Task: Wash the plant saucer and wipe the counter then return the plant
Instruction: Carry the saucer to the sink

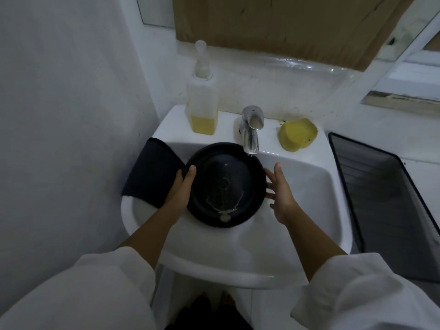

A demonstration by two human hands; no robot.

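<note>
1. The left hand (182, 186) grips the left rim of the black plant saucer (225, 184), thumb lying over the inner edge and fingers tucked out of sight beneath it.
2. The right hand (279, 195) hovers at the saucer's right rim, its fingers (271, 177) spread apart; the fingertips sit at or just beside the edge, and contact cannot be confirmed.
3. The saucer is held over the bowl of the white sink (297, 234), tilted toward the camera, with a small pool of cloudy water (223, 210) collected at its lower edge.
4. The chrome faucet (251, 129) stands just behind the saucer, its spout above the far rim; no running stream is visible.
5. A dark cloth (152, 172) drapes over the sink's left edge, beside the left hand.
6. On the sink's back ledge, a clear soap dispenser (202, 103) holding yellow liquid stands left of the faucet, and a yellow sponge (297, 134) lies to its right.
7. A black mesh tray (385, 198) rests on the surface right of the sink.
8. White sleeves (107, 282) cover both forearms near the camera.
</note>
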